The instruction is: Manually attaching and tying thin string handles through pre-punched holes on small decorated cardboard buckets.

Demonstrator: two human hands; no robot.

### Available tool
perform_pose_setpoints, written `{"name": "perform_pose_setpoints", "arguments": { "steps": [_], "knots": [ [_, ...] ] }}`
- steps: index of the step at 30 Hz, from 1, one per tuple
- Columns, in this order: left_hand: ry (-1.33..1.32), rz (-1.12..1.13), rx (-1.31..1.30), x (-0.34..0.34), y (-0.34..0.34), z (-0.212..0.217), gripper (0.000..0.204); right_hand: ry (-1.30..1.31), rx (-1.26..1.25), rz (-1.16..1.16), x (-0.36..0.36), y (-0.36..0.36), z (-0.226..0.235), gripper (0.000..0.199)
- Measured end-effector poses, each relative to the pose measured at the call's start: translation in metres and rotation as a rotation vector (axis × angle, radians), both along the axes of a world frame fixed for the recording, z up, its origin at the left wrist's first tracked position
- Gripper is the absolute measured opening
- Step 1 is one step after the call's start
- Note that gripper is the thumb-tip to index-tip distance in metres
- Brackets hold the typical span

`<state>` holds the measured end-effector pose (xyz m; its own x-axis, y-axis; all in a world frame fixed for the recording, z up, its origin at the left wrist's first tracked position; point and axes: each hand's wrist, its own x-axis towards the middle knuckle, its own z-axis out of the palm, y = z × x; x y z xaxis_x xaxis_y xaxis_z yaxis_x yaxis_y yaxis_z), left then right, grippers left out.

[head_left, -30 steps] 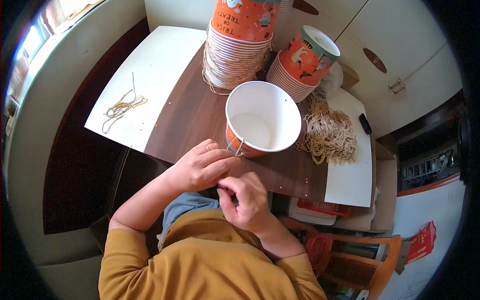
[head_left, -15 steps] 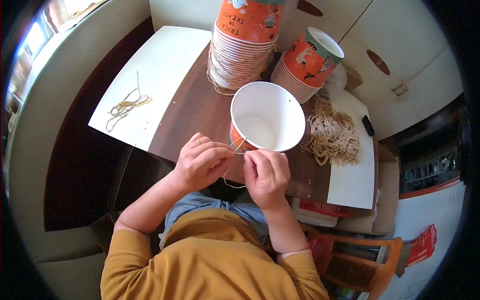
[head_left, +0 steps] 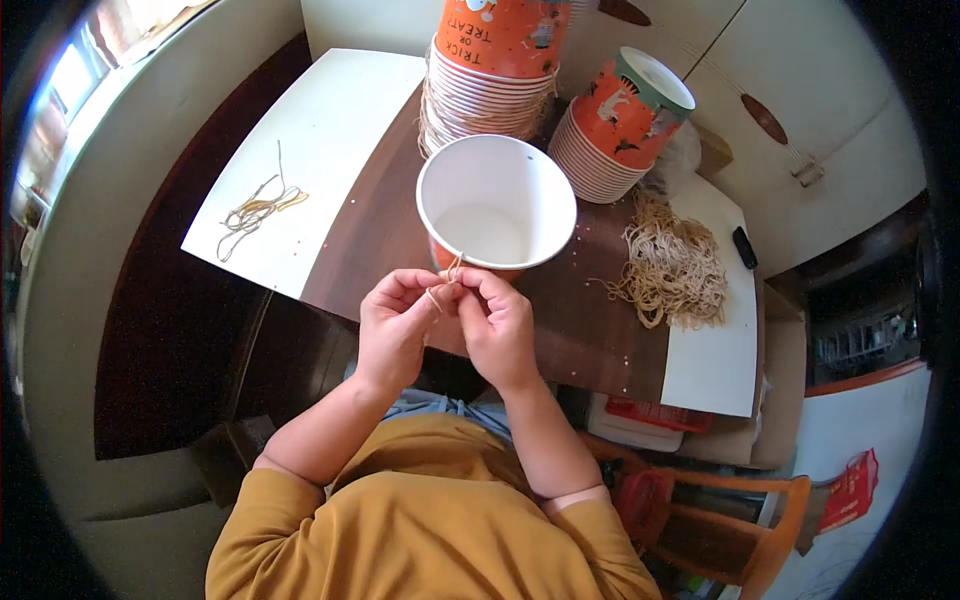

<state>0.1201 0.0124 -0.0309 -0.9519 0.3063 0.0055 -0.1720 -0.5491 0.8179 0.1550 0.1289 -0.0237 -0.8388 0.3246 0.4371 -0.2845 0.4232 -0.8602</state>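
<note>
In front of me a paper bucket point(head_left: 530, 200), white inside and orange outside, stands on the brown table with its mouth up and tilted toward me. A thin beige string point(head_left: 456, 266) is attached at its near rim. My left hand point(head_left: 392, 325) pinches this string, and a loop of it lies over the fingertips. Touching it from the other side, my right hand point(head_left: 498, 325) also pinches the string close to the rim. The fingers partly hide the crossing of the strands.
Behind the bucket rises a tall stack of orange buckets point(head_left: 495, 55) with strings hanging around it. A shorter bucket stack point(head_left: 610, 130) stands to its right. A heap of beige string point(head_left: 675, 270), a small black object point(head_left: 744, 248), another string bundle point(head_left: 255, 212) and a wooden chair point(head_left: 775, 530) surround me.
The bucket has shifted left and a little away from me. My hands, earlier apart with string stretched between them, have come together near the rim, where a loop now shows.
</note>
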Motion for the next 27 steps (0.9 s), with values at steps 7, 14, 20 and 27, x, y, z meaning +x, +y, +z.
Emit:
{"name": "perform_pose_setpoints", "arguments": {
  "steps": [7, 14, 20, 27],
  "knots": [
    [-0.162, -0.11, 0.185, -0.007, -0.012, -0.003, 0.009, -0.271, -1.155, 0.473, 0.002, -0.001, 0.001, 0.025],
    [0.289, 0.216, -0.227, 0.001, -0.013, 0.0, 0.007, -0.293, -1.364, 0.442, -0.001, -0.006, -0.007, 0.02],
    [0.503, 0.283, -0.415, -0.003, -0.013, -0.004, 0.01, -0.345, -1.376, 0.458, 0.001, -0.009, -0.001, 0.017],
    [0.884, 0.403, -0.61, -0.009, -0.012, 0.001, 0.021, -0.276, -1.408, 0.52, 0.002, -0.011, -0.011, 0.021]
  ]
}}
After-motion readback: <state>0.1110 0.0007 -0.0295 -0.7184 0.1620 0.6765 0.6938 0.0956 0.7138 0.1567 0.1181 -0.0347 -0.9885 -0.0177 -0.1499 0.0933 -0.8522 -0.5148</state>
